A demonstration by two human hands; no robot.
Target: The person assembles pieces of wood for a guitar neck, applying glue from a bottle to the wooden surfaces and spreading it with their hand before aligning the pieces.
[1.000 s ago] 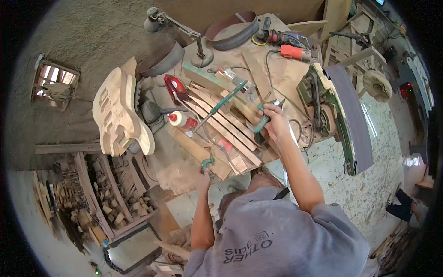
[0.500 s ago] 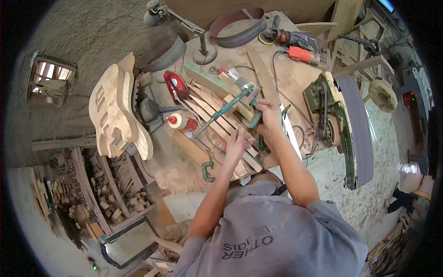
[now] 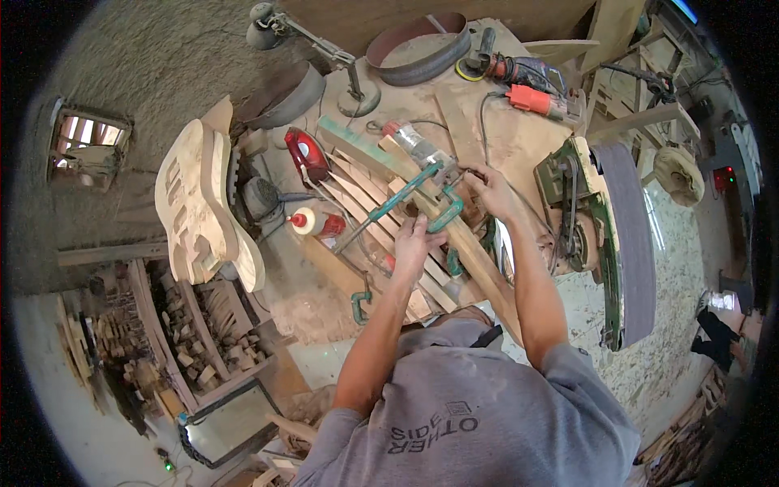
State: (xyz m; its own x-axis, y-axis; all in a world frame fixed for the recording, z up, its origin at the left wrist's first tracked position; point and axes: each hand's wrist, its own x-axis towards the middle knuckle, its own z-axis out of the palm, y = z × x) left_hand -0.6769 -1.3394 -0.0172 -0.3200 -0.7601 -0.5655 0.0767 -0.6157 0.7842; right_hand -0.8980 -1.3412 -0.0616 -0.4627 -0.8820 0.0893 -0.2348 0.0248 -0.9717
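My left hand (image 3: 414, 243) grips a long light wooden piece (image 3: 479, 264) just below a green C-clamp (image 3: 446, 215). My right hand (image 3: 491, 191) has its fingers curled at the upper end of that clamp; what they hold is too small to make out. A long green bar clamp (image 3: 389, 203) lies across the wood. Beneath are loose wooden strips (image 3: 361, 199) and a greenish board (image 3: 345, 138). Another C-clamp (image 3: 361, 304) sits at the bench's front left, near a red-capped glue bottle (image 3: 316, 223) and a red iron (image 3: 308, 154).
Guitar-shaped bodies (image 3: 195, 195) stand at the left, a belt sander (image 3: 625, 243) at the right. Power tools (image 3: 531, 101), metal rings (image 3: 406, 77) and a lamp (image 3: 264, 28) occupy the back. Offcut racks (image 3: 195, 341) are lower left. A person's dark-clothed part (image 3: 714, 333) shows far right.
My left hand has left the front-left C-clamp and moved up to the middle wood. My right hand has shifted up and right. The long wooden piece now reaches toward me past the bench edge.
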